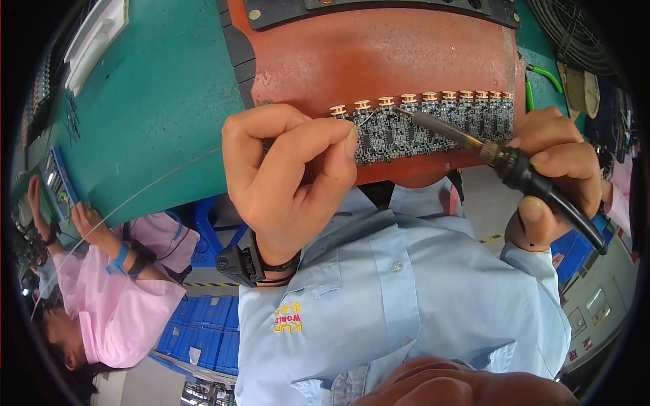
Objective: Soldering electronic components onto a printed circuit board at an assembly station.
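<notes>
- Nearest, past the light-blue shirt [467,291]: thumb and forefinger pinched together in the left hand [291,169], clamped on thin solder wire [367,119], trailing away to the left.
- Gripped in the right hand [558,162], fingers curled around the black handle: soldering iron [518,169], slanting leftward, tip close by the third and fourth coils from the left.
- Lying just beyond and between both hands, on the red-brown work mat [379,61]: strip of circuit boards [409,135], partly hidden at its left end by fingers.
- Already in place along the strip's far edge: copper-coloured coils [429,97], about ten in a row, with no obvious gap.
- Judged from the tip's position, seemingly partway through soldering the coils; cannot tell in which direction along the row.
- Too small to tell: finished joints from bare ones, or actual contact between tip, wire and board.
- Probably left to do: some joints near the tip at least; impossible to count.
- Farther off, lying unused at the right: green-handled pliers [547,76]; at the far edge, black fixture [379,12].
</notes>
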{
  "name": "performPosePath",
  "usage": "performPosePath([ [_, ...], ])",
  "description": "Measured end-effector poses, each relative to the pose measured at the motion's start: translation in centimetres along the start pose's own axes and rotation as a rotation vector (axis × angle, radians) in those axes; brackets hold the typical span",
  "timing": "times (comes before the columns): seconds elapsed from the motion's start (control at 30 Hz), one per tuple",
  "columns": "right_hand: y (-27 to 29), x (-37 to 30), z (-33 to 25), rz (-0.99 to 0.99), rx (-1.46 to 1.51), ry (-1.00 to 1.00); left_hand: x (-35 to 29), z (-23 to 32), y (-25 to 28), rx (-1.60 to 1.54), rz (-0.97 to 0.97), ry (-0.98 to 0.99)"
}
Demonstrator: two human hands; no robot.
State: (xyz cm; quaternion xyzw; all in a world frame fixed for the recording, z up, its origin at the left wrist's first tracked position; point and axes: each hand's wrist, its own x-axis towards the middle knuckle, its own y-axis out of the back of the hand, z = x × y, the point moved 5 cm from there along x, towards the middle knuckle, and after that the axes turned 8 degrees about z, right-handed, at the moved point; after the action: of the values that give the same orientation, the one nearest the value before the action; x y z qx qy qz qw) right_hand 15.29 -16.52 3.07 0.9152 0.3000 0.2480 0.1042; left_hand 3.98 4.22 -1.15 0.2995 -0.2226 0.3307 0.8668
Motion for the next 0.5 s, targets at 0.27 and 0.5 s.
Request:
performPosePath([
  [0.27,0.5,0.3,-0.2,-0.026,-0.047,0.054,-0.1,0.0,1.1,-0.005,0.042,0.019],
  [0.5,-0.2,0.0,-0.1,-0.008,0.032,0.031,-0.8,-1.6,2.3,-0.021,0.15,0.151],
])
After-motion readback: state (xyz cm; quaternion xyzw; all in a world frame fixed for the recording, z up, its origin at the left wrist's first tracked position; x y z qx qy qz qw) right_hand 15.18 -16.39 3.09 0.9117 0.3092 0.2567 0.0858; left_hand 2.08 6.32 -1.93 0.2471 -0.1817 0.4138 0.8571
